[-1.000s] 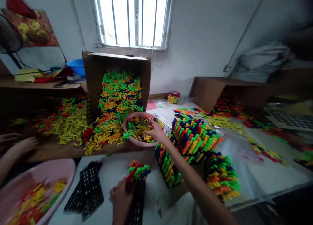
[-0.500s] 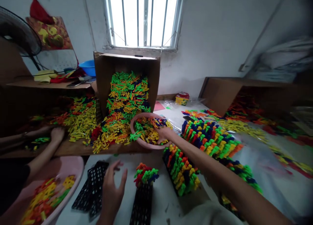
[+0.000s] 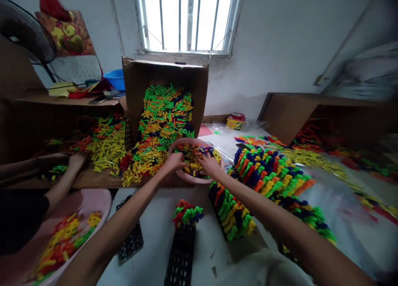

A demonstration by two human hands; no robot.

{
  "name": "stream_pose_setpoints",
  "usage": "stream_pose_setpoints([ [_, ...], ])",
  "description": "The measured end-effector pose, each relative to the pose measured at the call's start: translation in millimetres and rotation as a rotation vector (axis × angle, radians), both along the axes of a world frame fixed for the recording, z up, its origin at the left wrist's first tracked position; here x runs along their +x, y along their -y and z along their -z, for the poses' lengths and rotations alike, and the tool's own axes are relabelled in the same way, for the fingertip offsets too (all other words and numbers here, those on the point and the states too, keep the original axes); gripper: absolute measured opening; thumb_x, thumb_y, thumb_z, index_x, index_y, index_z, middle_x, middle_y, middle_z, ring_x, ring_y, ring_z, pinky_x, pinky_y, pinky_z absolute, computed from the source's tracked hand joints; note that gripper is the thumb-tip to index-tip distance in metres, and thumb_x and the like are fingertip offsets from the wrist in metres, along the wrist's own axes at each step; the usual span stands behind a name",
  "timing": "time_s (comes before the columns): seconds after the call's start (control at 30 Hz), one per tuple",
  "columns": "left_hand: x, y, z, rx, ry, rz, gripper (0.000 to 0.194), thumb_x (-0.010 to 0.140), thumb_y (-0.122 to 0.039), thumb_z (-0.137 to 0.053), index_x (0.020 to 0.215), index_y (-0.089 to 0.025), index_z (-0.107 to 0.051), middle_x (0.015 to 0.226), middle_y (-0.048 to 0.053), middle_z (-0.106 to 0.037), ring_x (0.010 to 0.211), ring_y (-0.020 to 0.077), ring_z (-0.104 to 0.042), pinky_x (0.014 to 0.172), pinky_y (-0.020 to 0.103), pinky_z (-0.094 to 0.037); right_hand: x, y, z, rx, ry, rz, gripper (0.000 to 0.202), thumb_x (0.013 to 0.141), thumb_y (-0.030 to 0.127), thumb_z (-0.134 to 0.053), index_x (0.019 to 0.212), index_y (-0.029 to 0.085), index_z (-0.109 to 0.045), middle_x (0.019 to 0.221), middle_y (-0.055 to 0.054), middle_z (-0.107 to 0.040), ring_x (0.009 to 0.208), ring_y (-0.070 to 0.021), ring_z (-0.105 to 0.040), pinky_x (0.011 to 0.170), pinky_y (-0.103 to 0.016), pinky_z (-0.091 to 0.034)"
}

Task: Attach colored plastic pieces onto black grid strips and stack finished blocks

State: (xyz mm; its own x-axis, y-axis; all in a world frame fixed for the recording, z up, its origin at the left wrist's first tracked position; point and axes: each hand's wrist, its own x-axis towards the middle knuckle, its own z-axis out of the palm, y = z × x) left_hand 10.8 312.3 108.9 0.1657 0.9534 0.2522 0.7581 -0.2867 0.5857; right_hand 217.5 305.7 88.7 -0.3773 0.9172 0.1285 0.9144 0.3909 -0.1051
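Observation:
Both my hands are at a pink basin point(image 3: 195, 180) filled with small plastic pieces point(image 3: 192, 163) in yellow, green, orange and dark blue. My left hand point(image 3: 175, 161) reaches over the left rim, fingers curled down at the pieces. From the right side my right hand point(image 3: 210, 165) dips in, its fingers bent among the pieces; what either hand grips is too small to make out. Below the basin, a black perforated rack point(image 3: 180, 255) carries a few coloured pieces point(image 3: 188, 213) at its far end. To its right stands a rack packed with rows of coloured pieces point(image 3: 231, 215).
Behind the basin a tipped cardboard box point(image 3: 199, 99) spills pieces. More filled rows point(image 3: 270, 170) stand at the right, before another box point(image 3: 286, 116). At left, a co-worker's hand point(image 3: 76, 161) is near loose pieces, above a large pink tub point(image 3: 105, 199). Black racks point(image 3: 132, 240) lie under my left arm.
My left hand has moved from above the black racks up and forward into the basin, its fingers now curled. My right hand stays in the basin. The view has shifted slightly.

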Motion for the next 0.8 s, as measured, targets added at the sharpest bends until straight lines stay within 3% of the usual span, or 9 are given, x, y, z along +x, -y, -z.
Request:
stream_pose_setpoints([
  [0.17,-14.7,-15.9,-5.8,-0.055,0.257,-0.056,0.013,0.055,-0.019,-0.079,0.062,-0.017,-0.068,0.063,0.003,-0.069,0.069,0.0202,-0.062,0.073,0.028,-0.046,12.7,-21.7,-28.1,0.014,-0.061,-0.101,0.029,0.088,0.035,-0.065,0.112,0.018,-0.069,0.117,-0.015,-0.07,0.12,-0.0316,-0.057,0.106,-0.043,-0.038],
  [0.27,-23.0,-12.7,-7.6,-0.061,0.447,-0.081,0.012,0.058,-0.021,-0.077,0.063,-0.014,-0.07,0.062,0.004,-0.068,0.063,0.0176,-0.061,0.069,0.028,-0.045,11.4,-23.9,-40.1,0.064,-0.119,-0.1,0.03,0.094,0.038,-0.057,0.117,0.021,-0.066,0.123,-0.011,-0.068,0.117,-0.0269,-0.06,0.101,-0.036,-0.041],
  [0.43,-35.5,5.4,-18.2,0.034,0.77,-0.231,0.032,0.07,-0.041,-0.071,0.082,-0.011,-0.067,0.078,0.005,-0.069,0.064,0.0125,-0.059,0.064,0.024,-0.045,2.5,-20.8,-62.0,0.171,-0.234,0.03,0.036,0.099,0.041,-0.045,0.123,0.018,-0.059,0.115,-0.014,-0.069,0.103,-0.0268,-0.065,0.084,-0.033,-0.046],
  [0.5,-45.0,25.3,-19.8,0.09,0.89,-0.33,0.039,0.07,-0.048,-0.071,0.085,-0.013,-0.064,0.075,0.002,-0.065,0.06,0.0101,-0.055,0.059,0.022,-0.043,-6.5,-15.4,-69.8,0.212,-0.303,0.096,0.039,0.101,0.044,-0.038,0.12,0.016,-0.058,0.112,-0.014,-0.07,0.097,-0.0262,-0.066,0.079,-0.032,-0.046],
  [0.6,-63.6,76.9,-9.3,0.192,1.144,-0.463,0.042,0.066,-0.051,-0.074,0.084,-0.016,-0.06,0.068,-0.004,-0.058,0.057,0.008,-0.052,0.055,0.02,-0.041,-35.6,6.0,-70.0,0.285,-0.506,0.146,0.039,0.101,0.044,-0.035,0.114,0.016,-0.059,0.104,-0.012,-0.071,0.09,-0.0235,-0.066,0.076,-0.03,-0.046],
  [0.7,-78.7,141.5,17.4,0.207,1.311,-0.539,0.041,0.067,-0.05,-0.075,0.086,-0.018,-0.058,0.067,-0.006,-0.057,0.058,0.008,-0.054,0.054,0.019,-0.044,-82.5,42.8,-52.6,0.236,-0.587,0.04,0.035,0.099,0.044,-0.038,0.109,0.018,-0.061,0.098,-0.01,-0.072,0.086,-0.0221,-0.066,0.076,-0.029,-0.046],
  [0.8,-86.0,195.1,52.4,0.11,1.361,-0.638,0.044,0.063,-0.048,-0.077,0.088,-0.017,-0.058,0.068,-0.004,-0.061,0.06,0.0095,-0.059,0.054,0.019,-0.046,-130.6,78.5,-26.8,0.013,-0.387,-0.107,0.025,0.096,0.036,-0.05,0.11,0.02,-0.062,0.104,-0.012,-0.072,0.094,-0.0242,-0.067,0.081,-0.031,-0.047],
])
